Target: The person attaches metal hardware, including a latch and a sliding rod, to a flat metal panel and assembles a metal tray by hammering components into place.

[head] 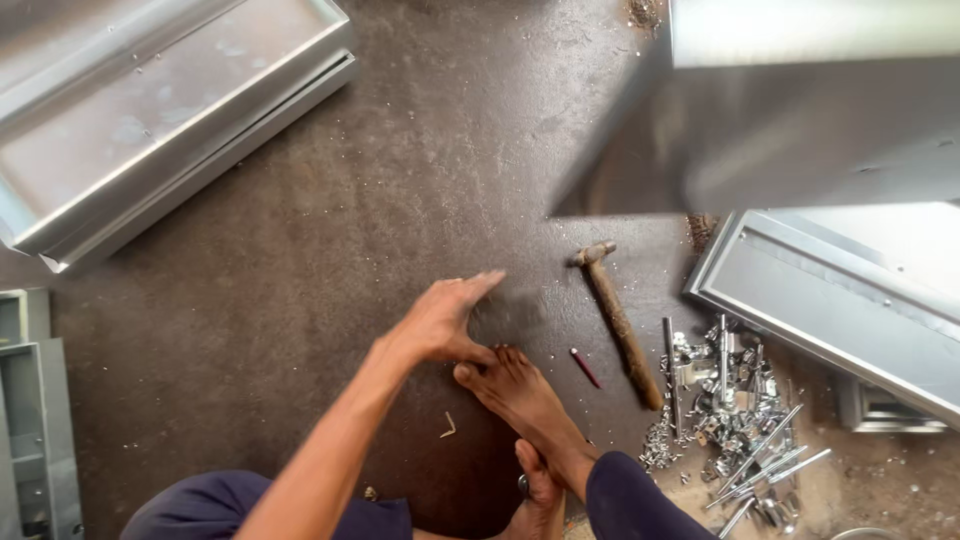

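My left hand (445, 322) reaches out from the lower left, palm down and fingers stretched flat just over the dark floor (330, 300), holding nothing. Its thumb lies against the toes of my bare foot (520, 395). A wooden-handled hammer (618, 320) lies on the floor to the right of the hand, with a small red pencil-like stick (586, 368) between it and the foot. At the bottom edge, against the ankle, is what looks like part of my right hand (540, 490) with a ring; its grip is hidden.
A pile of shiny metal screws, rods and brackets (735, 410) lies at the right. Folded sheet-metal trays lie at top left (160, 120) and right (840, 300). A large blurred metal panel (800, 130) fills the upper right. Grey metal boxes (35, 420) stand at the left edge.
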